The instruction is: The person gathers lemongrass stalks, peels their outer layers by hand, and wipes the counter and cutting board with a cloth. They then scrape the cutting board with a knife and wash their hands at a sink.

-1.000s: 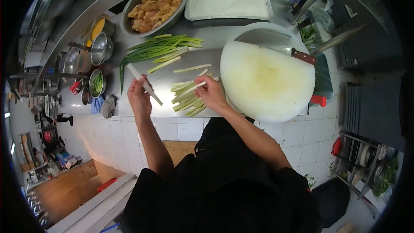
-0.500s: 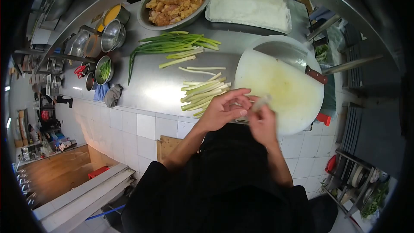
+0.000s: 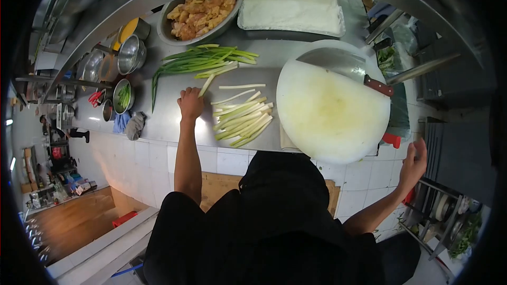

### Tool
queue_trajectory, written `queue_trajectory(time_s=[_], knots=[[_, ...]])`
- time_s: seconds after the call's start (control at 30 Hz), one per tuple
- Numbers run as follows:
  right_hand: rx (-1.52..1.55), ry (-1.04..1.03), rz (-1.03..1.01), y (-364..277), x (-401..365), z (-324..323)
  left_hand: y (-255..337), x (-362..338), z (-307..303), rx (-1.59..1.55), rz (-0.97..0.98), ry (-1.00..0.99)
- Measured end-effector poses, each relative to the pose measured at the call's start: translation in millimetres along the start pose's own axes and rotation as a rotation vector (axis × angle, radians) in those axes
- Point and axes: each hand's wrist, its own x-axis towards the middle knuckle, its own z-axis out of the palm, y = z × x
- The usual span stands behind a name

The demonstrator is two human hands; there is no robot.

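My left hand [image 3: 190, 103] is closed on one end of a pale scallion stalk [image 3: 207, 85], just below the long green scallions [image 3: 203, 59]. To its right, a pile of cut white stalks [image 3: 244, 120] lies on the steel table [image 3: 171, 82]. My right hand [image 3: 414, 164] is out past the right side of the round white cutting board [image 3: 335, 105], over the floor, its fingers apart and nothing visible in them. A cleaver [image 3: 378, 85] with a brown handle rests at the back of the board.
At the back stand a bowl of marinated meat pieces [image 3: 202, 13] and a tray of white powder [image 3: 290, 8]. Metal bowls [image 3: 131, 54], red-handled scissors [image 3: 95, 98] and cloths [image 3: 136, 125] are on the left. A steel rail [image 3: 422, 68] crosses at right.
My left hand has moved left from beside the board and taken hold of a stalk. My right hand has swung right, off the board. The view has shifted slightly.
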Motion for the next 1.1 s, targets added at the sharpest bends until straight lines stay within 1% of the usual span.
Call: queue_trajectory(time_s=[0.07,0.1,0.13,0.2,0.27,0.3,0.33,0.37,0.4,0.43,0.47,0.53,0.6,0.63,0.67,0.7,0.73,0.77,0.8,0.83,0.87,0.9,0.93,0.97,1.0,1.07,1.1], knots=[[0.106,-0.105,0.018,-17.0,-16.0,-3.8,-27.3,-2.6,21.3,-0.201,0.082,0.061],[0.146,-0.099,0.008,-37.5,-25.9,-2.1,-26.4,-10.1,13.0,-0.407,0.013,0.078],[0.153,-0.099,0.012,-47.9,-33.4,4.7,-16.0,-17.8,-4.1,-0.400,0.016,0.081],[0.459,-0.319,-0.138,-64.5,-49.1,15.4,24.0,-39.5,-49.5,-0.795,-0.147,0.093],[0.550,-0.513,-0.241,-104.1,-64.6,31.5,61.3,-54.4,-75.4,-1.235,-0.169,-0.029],[0.623,-0.629,-0.195,-120.4,-75.0,46.1,85.3,-60.3,-85.3,-1.505,-0.197,-0.098],[0.685,-0.714,-0.332,-139.6,-81.6,58.1,109.1,-64.0,-90.2,-1.635,-0.198,-0.139],[0.764,-0.800,-0.282,-148.3,-92.9,77.3,128.5,-67.4,-89.3,-1.752,-0.169,-0.249],[0.851,-0.880,-0.286,-156.1,-100.4,96.9,146.7,-72.6,-87.9,-1.868,-0.142,-0.363],[0.853,-0.914,-0.275,-167.9,-103.6,107.7,165.9,-78.5,-89.4,-1.917,-0.128,-0.483],[0.858,-0.947,-0.266,-179.5,-103.9,115.7,183.2,-83.6,-90.5,-1.961,-0.110,-0.603],[0.922,-0.918,-0.264,-196.7,-98.9,123.1,206.6,-94.1,-85.1,-1.937,-0.070,-0.795],[0.946,-0.874,-0.230,-197.0,-94.8,135.7,224.7,-99.7,-87.7,-1.923,-0.153,-0.903],[0.978,-0.847,-0.207,-195.2,-92.6,138.9,229.9,-100.7,-86.9,-1.922,-0.152,-0.917],[0.975,-0.843,-0.203,-193.4,-89.2,139.1,234.3,-99.7,-86.1,-1.839,-0.118,-0.860],[0.966,-0.850,-0.145,-193.1,-86.5,138.0,236.4,-98.5,-86.1,-1.754,-0.087,-0.800],[0.957,-0.857,-0.087,-193.0,-84.8,136.2,236.5,-96.8,-87.3,-1.752,-0.087,-0.803],[0.907,-0.814,-0.115,-192.8,-83.1,134.3,236.0,-94.3,-89.0,-1.731,-0.077,-0.855],[0.907,-0.813,-0.117,-189.4,-82.1,136.9,236.2,-92.4,-90.3,-1.711,-0.066,-0.905],[0.805,-0.728,-0.164,-183.9,-82.1,142.6,237.4,-91.8,-91.0,-1.711,-0.065,-0.904],[0.704,-0.643,-0.209,-180.0,-82.2,146.9,238.8,-92.1,-91.3,-1.628,-0.029,-0.886],[0.705,-0.643,-0.209,-178.3,-82.0,148.9,240.2,-93.0,-91.3,-1.543,0.005,-0.869],[0.814,-0.631,-0.141,-177.2,-81.4,150.5,242.5,-94.7,-90.4,-1.542,0.005,-0.868],[0.922,-0.617,-0.072,-176.2,-80.7,151.0,245.4,-97.2,-88.8,-1.521,0.014,-0.817],[0.923,-0.618,-0.071,-175.2,-79.8,149.6,246.7,-99.1,-87.3,-1.499,0.023,-0.766],[1.018,-0.635,0.098,-172.5,-76.4,145.7,246.3,-100.3,-84.7,-1.474,0.031,-0.755],[1.075,-0.556,0.131,-168.9,-75.3,149.3,246.5,-100.6,-83.3,-1.451,0.039,-0.741]])
